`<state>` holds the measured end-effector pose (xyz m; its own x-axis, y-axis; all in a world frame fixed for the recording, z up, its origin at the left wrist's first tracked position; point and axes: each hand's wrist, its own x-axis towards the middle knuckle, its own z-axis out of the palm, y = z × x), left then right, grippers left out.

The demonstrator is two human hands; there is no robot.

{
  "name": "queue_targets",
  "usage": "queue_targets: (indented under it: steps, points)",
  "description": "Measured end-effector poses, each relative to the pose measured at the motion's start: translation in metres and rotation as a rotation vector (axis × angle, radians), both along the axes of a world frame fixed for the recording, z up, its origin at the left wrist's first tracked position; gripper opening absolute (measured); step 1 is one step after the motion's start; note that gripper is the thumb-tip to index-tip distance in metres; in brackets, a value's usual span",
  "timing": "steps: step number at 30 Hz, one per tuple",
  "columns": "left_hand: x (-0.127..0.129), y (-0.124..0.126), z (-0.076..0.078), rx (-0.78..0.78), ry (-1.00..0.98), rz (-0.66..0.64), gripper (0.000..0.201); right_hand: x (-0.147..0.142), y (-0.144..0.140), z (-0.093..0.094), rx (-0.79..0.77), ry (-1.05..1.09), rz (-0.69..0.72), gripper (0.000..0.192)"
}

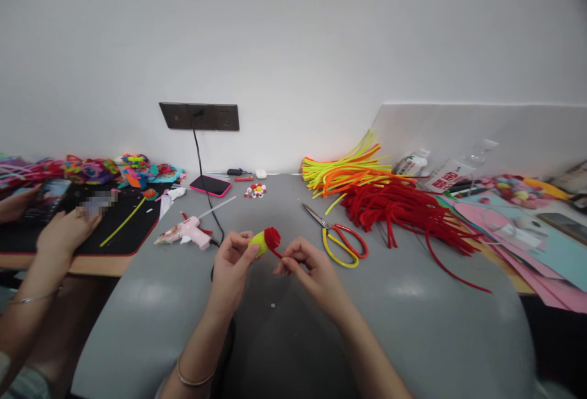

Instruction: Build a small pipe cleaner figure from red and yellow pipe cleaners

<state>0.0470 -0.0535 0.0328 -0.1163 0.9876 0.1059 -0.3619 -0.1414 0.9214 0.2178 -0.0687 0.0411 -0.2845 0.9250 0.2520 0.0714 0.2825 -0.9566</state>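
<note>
**Pipe-cleaner coil held above the grey table**

A yellow-and-red pipe-cleaner coil (266,239) is pinched by the left hand (232,259), just in front of the pink glue gun (186,232). Its red tail is pinched between the fingertips of the right hand (306,263). Scissors (338,238) are seen right of the coil, red pipe cleaners (398,206) beyond them.

A grey table (413,325) carries the things. Near its middle lie scissors (337,237) and, to their left, a pink glue gun (188,232). Toward the back edge sit a phone (210,185) and small beads (255,190). Red stems (403,209) and yellow stems (343,170) pile at the back right, paper sheets (518,234) along the right edge. A black mat (123,228) lies at the left edge.
</note>
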Motion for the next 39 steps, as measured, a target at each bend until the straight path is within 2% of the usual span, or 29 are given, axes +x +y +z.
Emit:
queue_targets:
  steps: [8, 17, 23, 27, 30, 34, 39]
  points:
    - [0.004, -0.003, 0.001, -0.061, -0.102, 0.007, 0.035, 0.005, -0.002, 0.002, -0.010, 0.025, -0.018, 0.012]
    - [0.005, -0.004, 0.003, -0.079, -0.118, 0.024, 0.035, 0.008, -0.005, 0.007, -0.027, 0.042, 0.010, 0.009]
    - [0.009, -0.009, 0.008, -0.148, -0.251, -0.034, 0.037, 0.006, -0.004, 0.005, -0.062, 0.059, -0.011, 0.008]
    - [0.010, -0.014, 0.009, -0.234, -0.335, -0.087, 0.037, 0.005, -0.003, 0.006, -0.083, 0.059, -0.079, 0.011]
    - [0.010, -0.016, 0.010, -0.283, -0.384, -0.110, 0.036, 0.004, -0.002, 0.008, -0.044, -0.011, -0.136, 0.012]
    - [0.011, -0.018, 0.012, -0.341, -0.432, -0.119, 0.035, 0.001, 0.000, 0.007, 0.024, -0.084, -0.172, 0.013]
    - [0.013, -0.018, 0.013, -0.425, -0.507, -0.113, 0.029, -0.001, 0.002, 0.004, 0.029, -0.087, -0.210, 0.015]
